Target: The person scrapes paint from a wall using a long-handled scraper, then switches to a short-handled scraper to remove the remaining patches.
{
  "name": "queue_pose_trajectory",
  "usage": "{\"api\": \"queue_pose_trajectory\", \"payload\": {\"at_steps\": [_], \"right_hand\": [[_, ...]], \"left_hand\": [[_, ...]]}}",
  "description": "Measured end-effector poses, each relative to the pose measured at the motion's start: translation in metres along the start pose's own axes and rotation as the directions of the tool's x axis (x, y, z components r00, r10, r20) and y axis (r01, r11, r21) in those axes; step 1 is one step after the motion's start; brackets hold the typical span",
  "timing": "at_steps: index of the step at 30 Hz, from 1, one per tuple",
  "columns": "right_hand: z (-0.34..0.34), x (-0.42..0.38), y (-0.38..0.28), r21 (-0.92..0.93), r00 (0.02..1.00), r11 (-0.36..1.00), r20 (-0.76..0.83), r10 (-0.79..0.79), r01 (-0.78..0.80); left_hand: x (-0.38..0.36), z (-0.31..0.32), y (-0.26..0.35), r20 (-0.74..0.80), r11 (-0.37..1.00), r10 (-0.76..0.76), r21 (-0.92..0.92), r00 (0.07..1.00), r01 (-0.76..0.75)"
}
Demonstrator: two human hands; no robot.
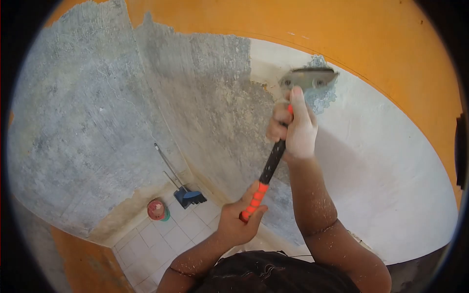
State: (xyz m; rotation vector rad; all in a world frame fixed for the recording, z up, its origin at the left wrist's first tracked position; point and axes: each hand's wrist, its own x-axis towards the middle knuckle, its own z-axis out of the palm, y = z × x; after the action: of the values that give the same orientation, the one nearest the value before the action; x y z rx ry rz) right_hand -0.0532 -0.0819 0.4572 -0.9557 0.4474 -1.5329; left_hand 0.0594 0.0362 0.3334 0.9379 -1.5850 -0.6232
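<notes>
A long-handled scraper [273, 158] with a black and orange handle slants up to the right. Its wide metal head rests at or close to the wall [371, 161], over a blue-grey bare patch [323, 100] in the white coating. Near the head, my right hand [297, 124] is wrapped round the upper handle, thumb pointing toward the blade. Lower down, my left hand [242, 217] grips the orange end of the handle. White flecks lie on both forearms. The head is slightly blurred.
Grey stripped wall [83, 117] meets the other wall at a corner. Orange paint [391, 44] borders the top. On the tiled floor [176, 237] stand a red bucket [156, 209], a blue dustpan [181, 198] and a broom [195, 197].
</notes>
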Motion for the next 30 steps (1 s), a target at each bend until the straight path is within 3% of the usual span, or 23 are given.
{"api": "queue_pose_trajectory", "payload": {"at_steps": [4, 6, 7, 12, 16, 18, 20, 21, 24, 27, 30], "right_hand": [[0.004, -0.003, 0.003, 0.089, 1.000, 0.996, -0.005, 0.014, -0.014], [-0.008, -0.016, 0.009, 0.107, 0.997, 0.992, -0.020, 0.072, -0.069], [-0.010, -0.018, 0.010, 0.134, 0.990, 0.983, -0.029, 0.135, -0.130], [0.008, 0.004, 0.007, 0.073, 1.000, 0.997, -0.009, 0.019, -0.018], [0.001, -0.007, 0.014, 0.099, 0.996, 0.995, -0.088, 0.022, -0.013], [-0.008, -0.014, 0.016, 0.144, 0.997, 0.987, -0.022, 0.079, -0.075], [0.000, -0.004, 0.014, 0.063, 0.998, 0.997, -0.058, 0.036, -0.032], [0.013, 0.001, 0.008, 0.062, 0.994, 0.998, -0.109, 0.021, -0.014], [0.024, -0.002, 0.011, 0.085, 0.981, 0.996, -0.193, -0.007, 0.024], [0.007, -0.012, 0.017, 0.129, 0.990, 0.990, -0.137, -0.032, 0.049], [0.010, -0.010, 0.013, 0.089, 0.988, 0.996, -0.154, 0.006, 0.008]], "left_hand": [[-0.002, -0.012, 0.014, 0.004, 0.998, -0.033, -0.044, 0.999, 0.033], [-0.018, -0.014, 0.015, 0.098, 0.988, -0.149, 0.047, 0.984, 0.145], [-0.014, -0.014, 0.011, 0.098, 0.990, -0.136, 0.045, 0.986, 0.132], [0.009, -0.030, 0.019, 0.063, 0.993, -0.117, 0.001, 0.991, 0.117], [-0.004, -0.032, -0.003, 0.083, 1.000, -0.007, -0.011, 0.997, 0.008], [-0.006, -0.032, -0.004, 0.102, 1.000, -0.008, -0.014, 0.995, 0.010], [0.005, -0.036, -0.001, 0.099, 0.999, 0.006, 0.049, 0.995, -0.011], [0.009, -0.039, -0.001, 0.082, 0.999, -0.011, -0.051, 0.997, 0.015], [0.016, -0.054, 0.002, 0.115, 0.999, 0.016, 0.026, 0.993, -0.020], [0.003, -0.051, -0.006, 0.200, 0.998, 0.040, 0.045, 0.979, -0.050], [0.015, -0.043, -0.013, 0.106, 0.988, 0.145, 0.042, 0.984, -0.150]]}}
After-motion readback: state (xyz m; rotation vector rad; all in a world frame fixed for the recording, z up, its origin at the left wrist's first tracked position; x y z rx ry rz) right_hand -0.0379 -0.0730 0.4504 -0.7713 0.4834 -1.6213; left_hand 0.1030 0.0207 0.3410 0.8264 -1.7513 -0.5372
